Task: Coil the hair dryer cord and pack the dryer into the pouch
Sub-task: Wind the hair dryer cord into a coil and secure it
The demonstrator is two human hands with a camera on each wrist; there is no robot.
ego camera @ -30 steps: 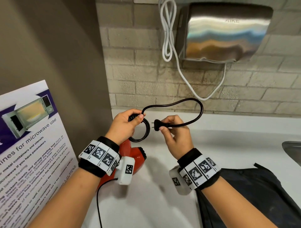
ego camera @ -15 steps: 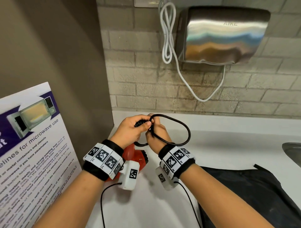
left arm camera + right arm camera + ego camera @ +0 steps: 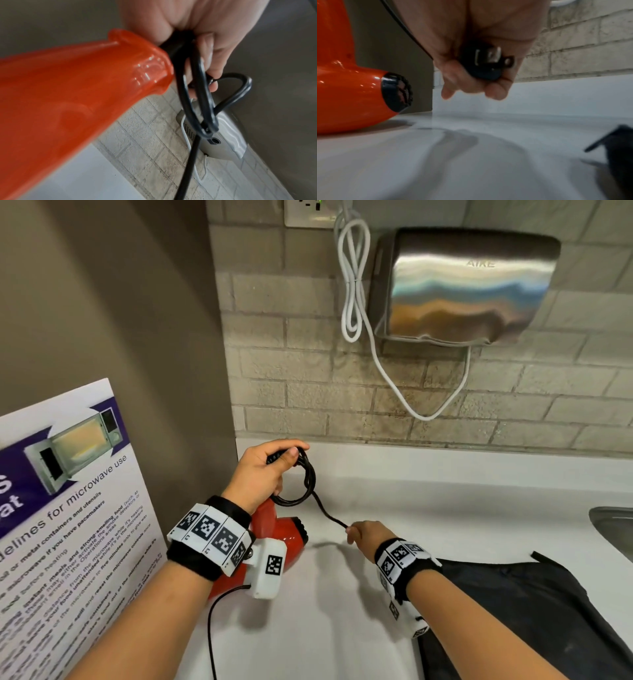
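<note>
Black cord (image 3: 310, 481) gathered into a small coil above the counter, loops bunched at the top, one strand crossing the bundle where the wrap goes round it; from that crossing a single run leads down and right to the plug (image 3: 485, 61). Left hand (image 3: 262, 474) grips the top of the coil, thumb pressed over the strands, fingers curled round them — likely so the loops keep their shape while the end is pulled against them. Right hand (image 3: 364, 537) is closed round the plug, prongs showing between the fingers in the right wrist view; it sits low and to the right, well apart from the coil, with the run between them drawn nearly straight, which reads as cinching a wrap or knot tight. Red hair dryer (image 3: 277, 539) rests on the white counter (image 3: 445, 508) under the left wrist, handle end rising toward the coil; left wrist view shows the cord leaving the handle right at the gripping fingers (image 3: 208, 65), so the coil is held close to the dryer for a compact bundle. Black pouch (image 3: 534, 611) lies flat on the counter by the right forearm, near at hand; its opening cannot be made out. Packing not yet begun. Beyond: brick wall, steel hand dryer (image 3: 462, 285) with its white cable (image 3: 352, 278), microwave poster (image 3: 68, 508) at left.
</note>
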